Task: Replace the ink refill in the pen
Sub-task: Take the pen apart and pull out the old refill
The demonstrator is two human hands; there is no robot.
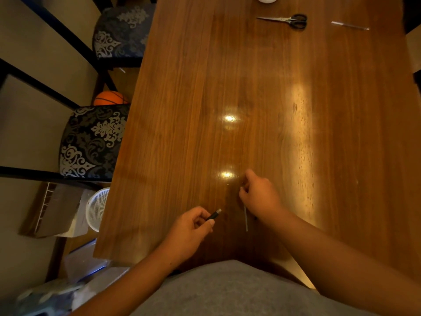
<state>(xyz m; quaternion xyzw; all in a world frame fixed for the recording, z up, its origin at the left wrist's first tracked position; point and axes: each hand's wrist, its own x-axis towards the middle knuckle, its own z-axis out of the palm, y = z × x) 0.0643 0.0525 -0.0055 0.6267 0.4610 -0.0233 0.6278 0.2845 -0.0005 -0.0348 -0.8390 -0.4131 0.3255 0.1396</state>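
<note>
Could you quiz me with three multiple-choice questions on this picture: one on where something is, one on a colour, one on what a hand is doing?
1. Where do the scissors lie?
A. at the far end of the table
B. on a chair
C. in the left hand

2. What colour is the ball under the table's left edge?
A. green
B. orange
C. white

3. What does the left hand hold?
A. nothing
B. a cup
C. a dark pen barrel

Key: 1 A, they lie far from both hands; 2 B, orange beside the chair; 3 C, its fingers close on the barrel, while the right hand pinches a thin refill.
</note>
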